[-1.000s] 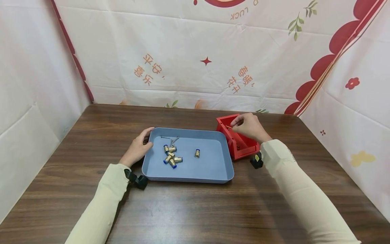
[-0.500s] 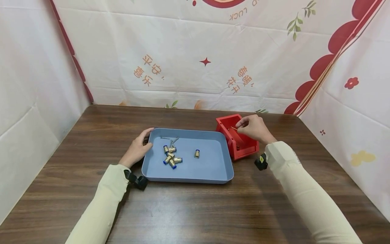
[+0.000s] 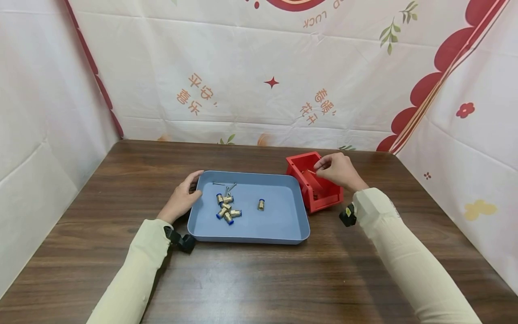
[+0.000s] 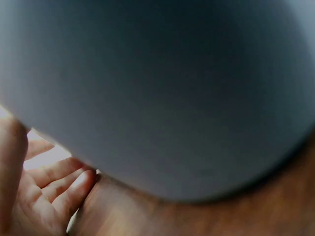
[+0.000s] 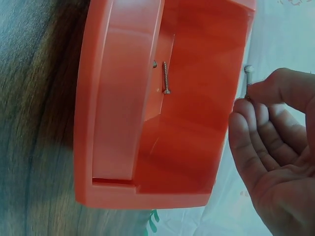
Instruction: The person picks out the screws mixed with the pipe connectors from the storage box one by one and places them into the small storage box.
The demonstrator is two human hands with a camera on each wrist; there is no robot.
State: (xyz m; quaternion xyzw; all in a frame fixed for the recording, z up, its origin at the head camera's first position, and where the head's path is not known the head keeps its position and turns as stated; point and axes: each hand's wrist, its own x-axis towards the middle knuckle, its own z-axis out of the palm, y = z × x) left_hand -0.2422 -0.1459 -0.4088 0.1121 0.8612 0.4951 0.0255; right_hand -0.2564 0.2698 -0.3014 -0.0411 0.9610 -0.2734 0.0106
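Note:
My right hand [image 3: 339, 171] is over the red bin [image 3: 325, 204], pinching a screw [image 5: 248, 74] between thumb and fingertips, its head sticking up. Inside the bin, a loose screw [image 5: 165, 81] lies on the floor, with part of another beside it. My left hand [image 3: 181, 198] rests at the left rim of the blue tray [image 3: 283, 225], fingers extended and thumb at the edge. In the left wrist view the tray's underside fills most of the picture. Several brass fittings [image 3: 225, 206] with blue ends cluster in the tray's left half; a single fitting [image 3: 261, 204] lies apart near the middle.
A few thin screws [image 3: 226, 188] lie behind the clustered fittings in the tray. The bin stands against the tray's right end on the wooden table [image 3: 251, 279]. A printed white cloth [image 3: 243, 58] hangs behind the table and along both sides.
My right hand has shifted slightly right over the bin with the pinched screw, then stayed nearly still. The left hand, tray and fittings keep their places.

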